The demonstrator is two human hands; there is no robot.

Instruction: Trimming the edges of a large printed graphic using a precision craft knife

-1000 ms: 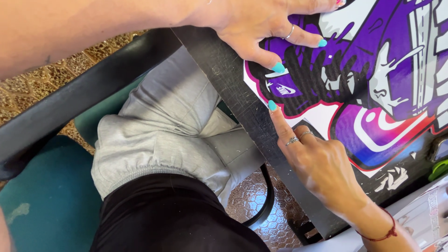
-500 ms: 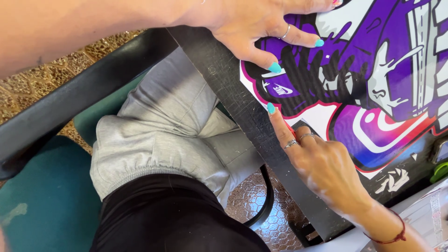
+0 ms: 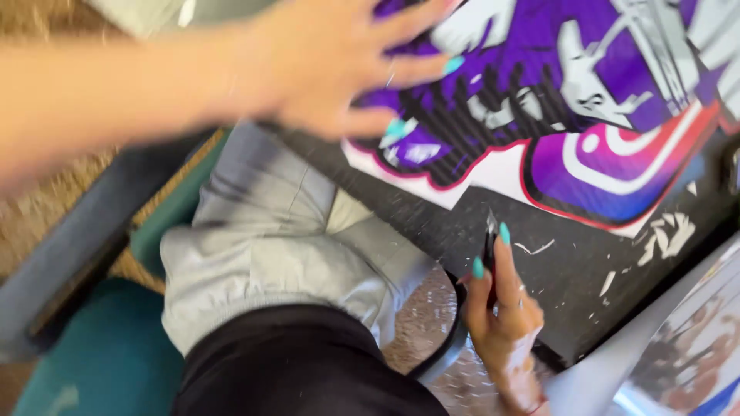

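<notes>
— What am I looking at under my left hand [image 3: 324, 65]?

— A printed sheet [image 3: 539, 115], smooth and faintly glossy, purple and pink inks on a white border. It lies on a matt black mat [image 3: 570, 270], scuffed, with pale paper scraps stuck to it.

— And my right hand [image 3: 505, 320]?

— I see it grip a slim craft knife [image 3: 490, 250]: dark handle, bright tip that looks metal. My nails are glossy teal. Over my knee, soft grey cloth [image 3: 270, 254], matt and creased.

Left hand [image 3: 331, 65] is spreading flat, fingers splayed, forearm reaching in from the left, blurred. Right hand [image 3: 501, 312] is pinching closed, forefinger extended forward, wrist bent low.
</notes>
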